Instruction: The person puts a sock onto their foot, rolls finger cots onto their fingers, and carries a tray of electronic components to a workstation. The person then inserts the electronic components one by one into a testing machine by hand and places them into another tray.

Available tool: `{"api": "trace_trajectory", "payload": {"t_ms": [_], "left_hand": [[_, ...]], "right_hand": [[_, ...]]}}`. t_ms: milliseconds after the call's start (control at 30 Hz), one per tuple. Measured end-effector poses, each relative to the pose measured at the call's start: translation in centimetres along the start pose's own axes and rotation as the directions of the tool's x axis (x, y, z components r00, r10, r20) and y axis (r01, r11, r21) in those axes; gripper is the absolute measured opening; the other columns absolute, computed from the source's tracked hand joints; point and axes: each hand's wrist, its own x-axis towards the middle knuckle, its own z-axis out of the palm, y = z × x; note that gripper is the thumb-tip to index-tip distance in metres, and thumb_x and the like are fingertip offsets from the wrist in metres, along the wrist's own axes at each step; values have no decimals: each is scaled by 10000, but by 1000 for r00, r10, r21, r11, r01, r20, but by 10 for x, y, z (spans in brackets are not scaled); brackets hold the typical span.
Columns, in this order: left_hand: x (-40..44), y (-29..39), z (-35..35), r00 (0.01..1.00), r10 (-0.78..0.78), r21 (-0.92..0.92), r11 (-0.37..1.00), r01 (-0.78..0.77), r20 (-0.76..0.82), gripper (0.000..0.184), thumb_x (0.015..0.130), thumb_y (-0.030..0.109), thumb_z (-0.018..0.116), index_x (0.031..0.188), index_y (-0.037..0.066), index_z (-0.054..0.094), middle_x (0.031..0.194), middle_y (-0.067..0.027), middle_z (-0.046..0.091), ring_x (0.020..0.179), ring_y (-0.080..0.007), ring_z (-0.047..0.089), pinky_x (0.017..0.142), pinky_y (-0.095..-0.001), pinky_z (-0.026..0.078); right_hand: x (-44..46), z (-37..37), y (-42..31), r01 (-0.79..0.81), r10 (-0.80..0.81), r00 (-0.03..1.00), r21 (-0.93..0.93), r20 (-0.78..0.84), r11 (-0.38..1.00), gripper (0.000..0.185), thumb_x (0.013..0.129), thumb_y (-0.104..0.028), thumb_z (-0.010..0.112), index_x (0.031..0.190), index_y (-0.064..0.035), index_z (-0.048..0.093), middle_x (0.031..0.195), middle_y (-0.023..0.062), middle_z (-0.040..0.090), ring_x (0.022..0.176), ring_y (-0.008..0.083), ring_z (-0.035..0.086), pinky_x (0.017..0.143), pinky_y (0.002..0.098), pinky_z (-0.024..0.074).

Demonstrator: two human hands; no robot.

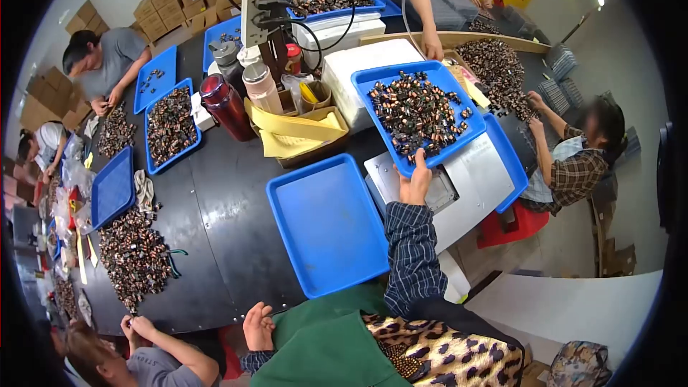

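My right hand [414,185] grips the near edge of a blue tray [369,93], thumb on top of the rim. A heap of small copper-and-black parts [416,111] lies in this tray, which is tilted over a silver flat machine [469,183]. Near the table's front edge, my left hand [259,326] hangs beside the green apron [315,344] with fingers loosely curled and nothing visible in them. Between my hands a second blue tray [330,226] rests bare on the dark table. Beyond the held tray, a co-worker's hand [433,44] is close to its far rim; contact cannot be told.
A cardboard box with yellow papers [297,129], a dark red thermos [226,107] and a white foam block [351,75] stand behind the bare tray. Loose part piles [136,258] lie at left. Co-workers sit around the table; one in plaid [573,165] is at right.
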Motion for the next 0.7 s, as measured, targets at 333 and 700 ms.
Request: {"api": "trace_trajectory", "payload": {"t_ms": [333, 700], "left_hand": [[-6, -9, 12, 1000, -1, 37, 999, 1, 9, 266, 844, 165, 518, 1050, -4, 511, 870, -114, 616, 570, -107, 519, 505, -233, 406], [14, -24, 10, 978, -17, 129, 992, -10, 206, 324, 829, 215, 526, 1078, 10, 491, 888, -73, 593, 590, -95, 474, 511, -212, 382]], "right_hand": [[-8, -11, -28, -116, 279, 925, -507, 259, 854, 400, 827, -342, 539, 887, 53, 523, 666, 131, 591, 506, 209, 594, 456, 296, 519], [-82, -82, -112, 199, 70, 951, -771, 300, 605, 258, 833, -239, 533, 710, -12, 542, 592, 89, 577, 464, 125, 564, 393, 185, 415]]}}
